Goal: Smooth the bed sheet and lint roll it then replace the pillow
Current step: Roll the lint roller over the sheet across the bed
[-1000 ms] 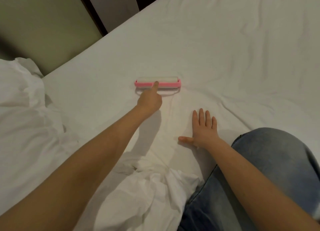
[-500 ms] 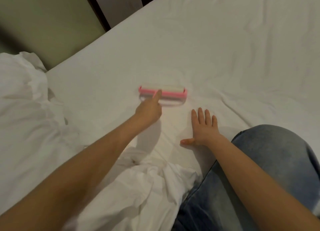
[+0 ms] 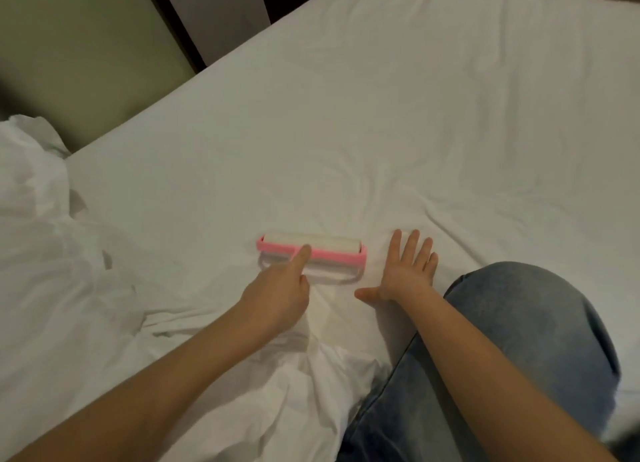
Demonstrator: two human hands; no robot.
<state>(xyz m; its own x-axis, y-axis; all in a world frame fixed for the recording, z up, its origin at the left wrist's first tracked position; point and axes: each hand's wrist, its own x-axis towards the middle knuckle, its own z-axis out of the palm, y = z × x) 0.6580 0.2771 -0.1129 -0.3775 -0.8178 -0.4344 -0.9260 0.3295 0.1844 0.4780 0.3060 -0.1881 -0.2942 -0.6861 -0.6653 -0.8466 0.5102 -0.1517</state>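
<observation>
Nearest the camera, a knee in blue jeans (image 3: 526, 340) rested on the bed at the right. Beside it, a crumpled heap of white bedding (image 3: 263, 399) lay under the left forearm. Both bare forearms reached forward over this.

The left hand (image 3: 277, 297) was curled round the handle of the lint roller (image 3: 332, 245), which was mostly hidden under the palm. Its index finger stretched forward, the tip touching the pink frame. The roller lay flat on the bed sheet (image 3: 381, 132), its long axis running left to right. The white sticky roll sat on the far side of the pink bar, and a clear curved guard sat on the near side.

Just to the right of the roller, close to its end but not touching it, the right hand (image 3: 405, 271) lay palm down on the sheet. Its fingers were straight and spread, its thumb was out to the left, and it held nothing.

Soft creases fanned away from the two hands across the sheet, more marked to the right of the right hand. Farther out the white sheet was smoother, up to the gathered far edge at the top.

At the left, a rumpled mound of white fabric (image 3: 31, 198) rose above the sheet; whether it was a pillow or more bedding could not be told. Beyond the bed's left edge stood an olive padded panel (image 3: 76, 46), with a dark strip and a pale panel next to it.
</observation>
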